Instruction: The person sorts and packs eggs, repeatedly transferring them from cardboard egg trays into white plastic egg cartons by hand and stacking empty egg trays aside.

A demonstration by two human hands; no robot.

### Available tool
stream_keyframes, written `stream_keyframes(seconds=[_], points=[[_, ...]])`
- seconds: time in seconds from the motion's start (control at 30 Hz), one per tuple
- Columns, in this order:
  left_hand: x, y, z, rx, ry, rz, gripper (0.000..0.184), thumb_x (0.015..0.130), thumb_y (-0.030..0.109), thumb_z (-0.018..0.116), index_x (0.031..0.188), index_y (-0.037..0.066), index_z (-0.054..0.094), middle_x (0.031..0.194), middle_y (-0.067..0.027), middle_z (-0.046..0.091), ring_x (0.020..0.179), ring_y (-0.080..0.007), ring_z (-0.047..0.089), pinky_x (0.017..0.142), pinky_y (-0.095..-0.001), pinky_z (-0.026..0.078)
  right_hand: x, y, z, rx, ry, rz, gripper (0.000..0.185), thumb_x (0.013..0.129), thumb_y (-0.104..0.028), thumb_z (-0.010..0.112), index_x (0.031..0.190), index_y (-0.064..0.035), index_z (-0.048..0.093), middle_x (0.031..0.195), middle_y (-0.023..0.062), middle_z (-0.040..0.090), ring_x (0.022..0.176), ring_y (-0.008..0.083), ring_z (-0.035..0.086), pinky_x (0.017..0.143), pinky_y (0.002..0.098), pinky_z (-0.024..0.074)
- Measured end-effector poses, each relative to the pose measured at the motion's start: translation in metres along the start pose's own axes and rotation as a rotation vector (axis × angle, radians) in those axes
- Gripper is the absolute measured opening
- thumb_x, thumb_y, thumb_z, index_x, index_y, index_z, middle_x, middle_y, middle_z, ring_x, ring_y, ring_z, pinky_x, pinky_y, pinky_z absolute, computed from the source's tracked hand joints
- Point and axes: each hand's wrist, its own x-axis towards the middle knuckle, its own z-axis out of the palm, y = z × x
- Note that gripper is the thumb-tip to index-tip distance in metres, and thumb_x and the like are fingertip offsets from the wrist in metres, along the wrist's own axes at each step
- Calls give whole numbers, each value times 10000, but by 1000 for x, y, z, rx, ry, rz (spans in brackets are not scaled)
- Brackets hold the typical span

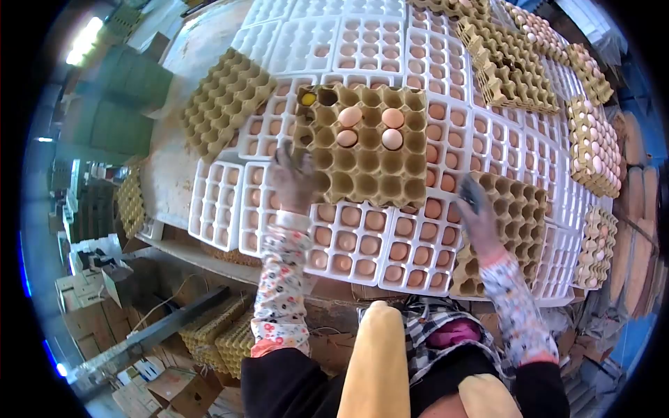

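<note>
A brown pulp egg tray (pixel 362 161) lies over white egg trays in front of me. It carries several eggs (pixel 392 139) near its far side, and a yellow yolk (pixel 309 99) shows in its far left corner. My left hand (pixel 293 180), in a grey glove, grips this pulp tray's left edge; part of its grasp is hidden. To the right, my gloved right hand (pixel 477 214) is apart from the pulp tray, with dark fingertips extended and nothing visible in them. Close beside it lies another brown pulp tray (pixel 512 209) with bare cups.
White plastic trays (pixel 348 240) filled with eggs cover much of the table. Stacked pulp trays (pixel 512 66) stand at the far right, and egg-filled pulp trays (pixel 596 150) line the right edge. A tilted pulp tray (pixel 226 104) lies at left. Cardboard boxes (pixel 174 390) sit below.
</note>
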Motion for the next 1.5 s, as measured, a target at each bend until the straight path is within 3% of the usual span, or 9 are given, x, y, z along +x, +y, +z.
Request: stream_keyframes(seconds=[0.13,0.23,0.37,0.53,0.6,0.67,0.87,1.1,1.5], points=[[15,-76,33,-540,-435,-537,184,908,218,578,957,41,585,794,-29,564,707,-166,511,642,-294,414,74,24,87,305,-118,204,504,834,-294,629,1249,-34,511,1130,234,584,973,340,606,838,416,478],[18,-53,39,-842,-398,-831,196,910,226,591,762,103,557,623,47,445,558,-83,392,497,-261,320,86,-5,94,-163,-80,487,398,865,-199,545,1211,-9,499,1128,240,596,1048,350,580,871,392,459],[29,-18,5,-851,-351,-679,232,930,100,538,1098,-37,618,752,8,588,613,-68,503,549,-211,410,41,11,84,28,312,22,446,841,-157,554,1243,14,465,1133,282,550,1049,437,527,888,459,438],[53,80,3,-646,-493,10,290,899,70,565,1143,-86,586,971,-80,659,838,-146,589,791,-258,478,-72,-18,1,266,363,145,669,862,-140,600,1400,53,252,1373,254,397,1282,306,404,1062,351,311],[51,147,17,-731,-808,-251,288,877,81,600,1127,-61,608,901,-44,659,767,-116,576,704,-258,481,-124,-26,-32,246,378,210,726,858,-170,627,1413,61,218,1352,235,408,1257,293,409,1061,352,302],[42,216,40,-587,-874,191,316,863,149,631,1128,-22,618,834,-64,667,714,-106,579,665,-279,485,-174,-19,-52,171,438,172,743,839,-122,631,1418,62,203,1337,214,417,1247,281,414,1049,358,319],[-43,341,164,-273,-981,803,381,841,408,549,1096,136,629,950,-139,657,907,-335,619,812,-441,481,-257,15,-63,496,591,340,794,807,-105,667,1423,42,189,1315,171,451,1199,243,452,1017,356,359],[-95,339,121,-115,-514,796,461,817,318,631,1199,69,562,1082,-180,569,1004,-370,540,886,-461,418,-281,89,-114,418,244,387,757,850,-212,636,1440,15,220,1369,248,430,1258,292,448,1046,351,335],[-300,381,14,343,-635,716,630,815,297,580,1338,7,382,1357,-180,430,1270,-403,369,1038,-513,304,-298,167,-292,150,-189,-20,507,831,-356,612,1199,-17,528,1063,226,601,990,360,590,874,412,463]])
